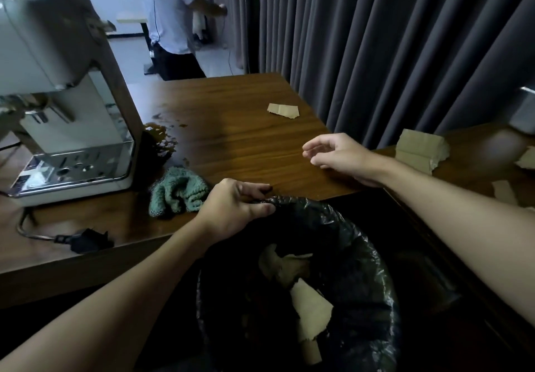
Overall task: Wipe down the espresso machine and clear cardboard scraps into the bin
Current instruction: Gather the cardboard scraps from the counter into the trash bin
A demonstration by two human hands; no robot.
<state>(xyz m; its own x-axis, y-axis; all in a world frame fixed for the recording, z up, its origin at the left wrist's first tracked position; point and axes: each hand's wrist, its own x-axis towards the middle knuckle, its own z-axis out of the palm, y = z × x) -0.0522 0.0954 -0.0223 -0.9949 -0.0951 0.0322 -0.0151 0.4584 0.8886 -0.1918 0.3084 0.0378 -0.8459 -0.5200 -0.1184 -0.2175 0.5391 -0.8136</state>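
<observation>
My left hand pinches the rim of the black-lined bin, which is held at the table's front edge. Several cardboard scraps lie inside the bin. My right hand hovers over the wooden table with its fingers loosely apart and nothing in it. One cardboard scrap rests on the table beyond that hand. The white espresso machine stands at the left. A dark coffee spill spreads beside it, and a crumpled green cloth lies just left of my left hand.
More cardboard pieces lie on a second table at the right. The machine's black plug and cord rest near the front edge. Grey curtains hang behind. A person in a white shirt stands in the background.
</observation>
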